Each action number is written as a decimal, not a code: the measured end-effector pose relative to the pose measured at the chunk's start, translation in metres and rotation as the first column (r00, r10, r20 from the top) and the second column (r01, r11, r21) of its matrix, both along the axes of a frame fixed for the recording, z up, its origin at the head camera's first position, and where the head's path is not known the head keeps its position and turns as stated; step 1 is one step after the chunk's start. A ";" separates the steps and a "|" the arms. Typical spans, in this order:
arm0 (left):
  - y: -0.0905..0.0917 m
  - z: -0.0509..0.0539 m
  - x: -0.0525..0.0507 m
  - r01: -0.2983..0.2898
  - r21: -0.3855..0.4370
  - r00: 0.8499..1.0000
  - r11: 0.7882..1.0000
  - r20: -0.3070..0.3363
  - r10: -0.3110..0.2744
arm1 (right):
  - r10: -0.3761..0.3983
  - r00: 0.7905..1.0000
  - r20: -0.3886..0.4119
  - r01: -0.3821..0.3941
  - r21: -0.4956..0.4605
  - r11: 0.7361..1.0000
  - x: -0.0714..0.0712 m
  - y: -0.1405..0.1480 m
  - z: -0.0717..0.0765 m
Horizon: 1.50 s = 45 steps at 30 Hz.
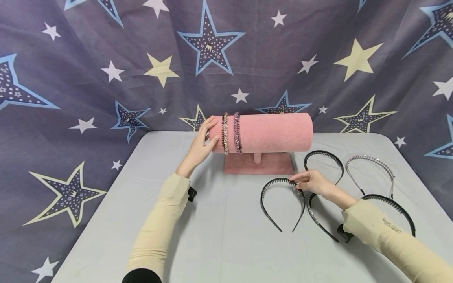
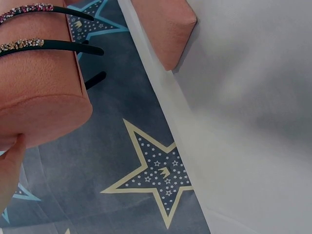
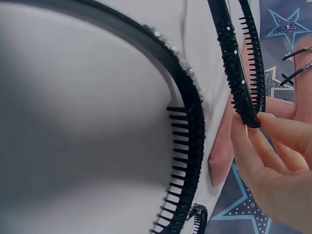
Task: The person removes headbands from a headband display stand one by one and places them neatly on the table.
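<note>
In the head view, my left hand [image 1: 199, 149] grips the left end of a pink padded roll stand [image 1: 276, 133], thumb in front and fingers near the top. Two toothed headbands circle the roll: a gold-beaded headband [image 1: 225, 135] nearest that hand and a pink-purple beaded headband [image 1: 237, 135] beside it. With thumb and fingertips, my right hand [image 1: 313, 183] pinches the arch of a black toothed headband [image 1: 263, 196]. Dark beads cover this headband [image 3: 233, 63] in the right wrist view, where the right hand [image 3: 278, 170] holds it in front of the stand.
Right of the right hand lie a black headband [image 1: 323, 152], a silvery headband [image 1: 375, 158] and a black headband [image 1: 396, 206]. Another dark headband [image 1: 316, 222] lies partly under the right wrist. The white table [image 1: 219, 236] meets a star-patterned cloth [image 1: 134, 51] behind.
</note>
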<state>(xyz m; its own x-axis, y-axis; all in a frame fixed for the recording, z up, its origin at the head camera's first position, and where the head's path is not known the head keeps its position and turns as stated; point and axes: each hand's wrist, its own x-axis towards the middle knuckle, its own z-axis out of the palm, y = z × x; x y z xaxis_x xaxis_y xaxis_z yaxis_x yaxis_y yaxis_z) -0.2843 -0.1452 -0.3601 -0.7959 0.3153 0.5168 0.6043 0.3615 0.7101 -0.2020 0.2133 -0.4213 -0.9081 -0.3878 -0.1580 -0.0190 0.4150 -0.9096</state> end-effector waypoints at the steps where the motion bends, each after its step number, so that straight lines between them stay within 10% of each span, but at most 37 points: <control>1: 0.000 0.001 0.001 0.001 0.000 1.000 1.000 0.002 -0.001 | 0.000 1.000 0.002 0.000 0.000 1.000 0.000 -0.001 -0.001; 8: 0.006 0.020 0.020 0.031 0.020 0.999 0.999 0.012 -0.032 | -0.008 1.000 0.002 0.008 0.017 1.000 0.001 -0.003 -0.006; 20: 0.000 -0.001 0.000 0.011 0.000 1.000 1.000 -0.008 -0.011 | -0.029 0.999 0.016 0.028 0.046 0.999 0.003 -0.007 -0.009; 30: 0.007 0.024 0.025 0.016 0.012 1.000 1.000 0.026 -0.016 | -0.041 0.999 0.009 0.040 0.090 0.995 0.002 -0.008 -0.013; 45: 0.005 0.019 0.019 0.020 0.007 1.000 1.000 0.012 -0.020 | -0.007 0.995 -0.102 0.014 0.062 0.998 0.004 -0.006 -0.004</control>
<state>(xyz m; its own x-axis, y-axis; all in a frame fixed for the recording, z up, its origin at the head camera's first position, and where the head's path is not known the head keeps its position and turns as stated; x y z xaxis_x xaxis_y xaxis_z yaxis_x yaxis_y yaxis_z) -0.2657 -0.1403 -0.3409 -0.7960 0.3276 0.5090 0.6023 0.3449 0.7199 -0.1981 0.2075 -0.4254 -0.9246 -0.3705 -0.0889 -0.1050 0.4721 -0.8753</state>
